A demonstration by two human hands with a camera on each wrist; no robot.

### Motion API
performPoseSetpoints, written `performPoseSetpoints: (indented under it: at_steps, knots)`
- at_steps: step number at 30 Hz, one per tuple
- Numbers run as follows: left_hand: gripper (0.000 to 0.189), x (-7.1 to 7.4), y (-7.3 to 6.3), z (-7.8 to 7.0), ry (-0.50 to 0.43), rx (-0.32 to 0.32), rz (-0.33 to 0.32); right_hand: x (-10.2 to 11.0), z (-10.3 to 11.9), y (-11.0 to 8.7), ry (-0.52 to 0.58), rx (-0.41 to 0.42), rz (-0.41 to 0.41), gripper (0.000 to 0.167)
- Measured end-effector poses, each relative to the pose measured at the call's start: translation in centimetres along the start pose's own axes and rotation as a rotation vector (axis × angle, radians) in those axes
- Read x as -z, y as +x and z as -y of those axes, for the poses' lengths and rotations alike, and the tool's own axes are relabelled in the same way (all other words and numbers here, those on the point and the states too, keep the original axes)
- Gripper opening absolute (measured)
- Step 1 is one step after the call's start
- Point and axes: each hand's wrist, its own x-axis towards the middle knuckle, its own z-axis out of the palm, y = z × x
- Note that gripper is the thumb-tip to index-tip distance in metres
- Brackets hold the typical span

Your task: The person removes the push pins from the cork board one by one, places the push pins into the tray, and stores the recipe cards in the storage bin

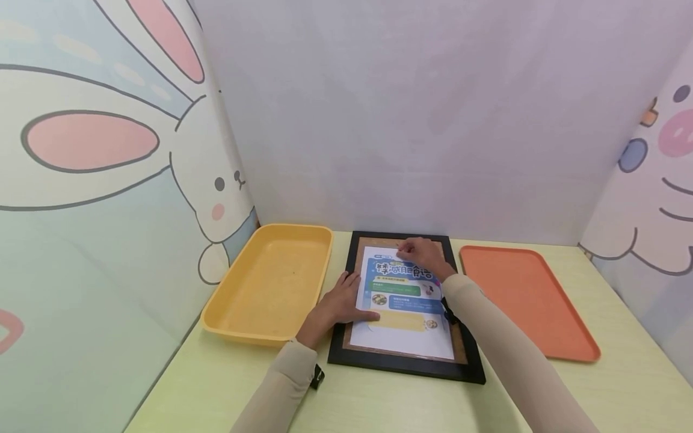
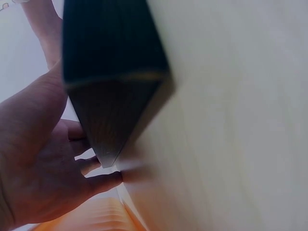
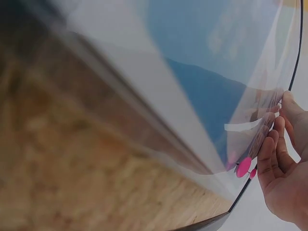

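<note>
Framed board lies flat on the tabletop, lower centre of the head frame, with a printed sheet on its brown surface, under something clear and shiny. My left hand is spread across the board's left rim, thumb on the sheet. My right hand is at the sheet's upper part, fingers drawn together; I cannot tell whether they pinch anything. A pink pin shows low, right of centre, in the right wrist frame, near the fingers.

Surroundings: yellow tray at centre left, its lower right corner just beside my left wrist; orange tray at lower right, its left edge partly covered by my right sleeve. A cartoon rabbit wall occupies the left side; a pale backdrop runs behind.

Obstructions: the right sleeve and a black wrist strap cross the board's right rim, and the right hand hides part of the sheet's upper right. In the left wrist frame, the board's dark rim blocks the upper centre, covering some of my fingers.
</note>
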Motion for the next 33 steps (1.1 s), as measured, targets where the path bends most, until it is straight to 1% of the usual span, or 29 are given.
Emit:
performPoseSetpoints:
  at_steps: [10, 16, 22, 29, 33]
  knots:
    - [0.119, -0.17, 0.14, -0.02, -0.007, -0.003, -0.005, 0.18, 0.05, -0.01, 0.0, -0.001, 0.0, 0.025]
    - [0.119, -0.17, 0.15, -0.04, -0.007, -0.006, -0.007, 0.19, -0.09, 0.1, -0.023, 0.041, -0.016, 0.023]
    - [0.119, -0.18, 0.2, 0.01, -0.002, -0.01, -0.008, 0.08, -0.06, 0.23, -0.08, 0.072, -0.023, 0.022]
    - [0.12, -0.22, 0.19, 0.09, -0.008, -0.005, -0.012, 0.14, 0.35, 0.36, -0.119, 0.077, 0.018, 0.024]
    - [0.12, -0.17, 0.1, 0.08, -0.01, -0.007, -0.013, 0.03, 0.42, 0.5, -0.115, 0.076, 0.036, 0.025]
